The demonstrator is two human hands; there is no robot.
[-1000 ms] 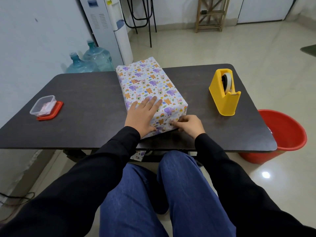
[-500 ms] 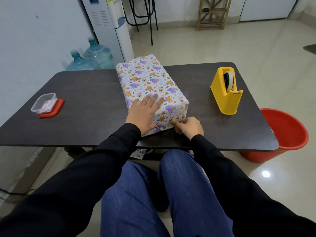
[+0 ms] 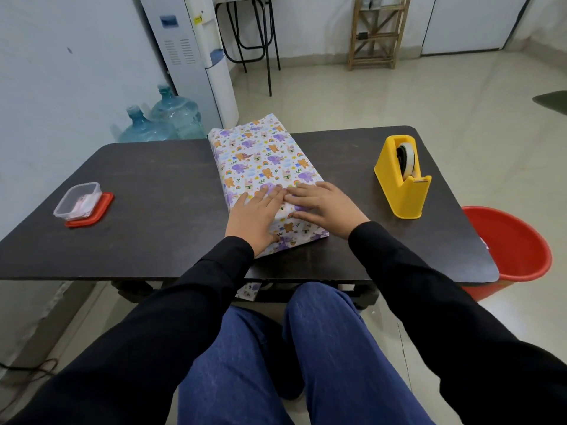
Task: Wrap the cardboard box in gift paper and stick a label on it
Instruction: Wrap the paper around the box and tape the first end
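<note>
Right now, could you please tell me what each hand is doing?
Left hand: open, fingers flat on the wrapped box.
Right hand: open, also pressing flat on the box's near end.

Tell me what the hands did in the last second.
The right hand left the near end of the wrapped box and now lies flat on top, beside the left hand. The left hand stayed flat on top; box and tape dispenser kept their places.

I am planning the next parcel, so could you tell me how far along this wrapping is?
Done: patterned paper covers the box wherever it shows. In hand: the left hand and right hand press flat on its near end. Left: no label is visible on it, and the far end's folds cannot be seen.
</note>
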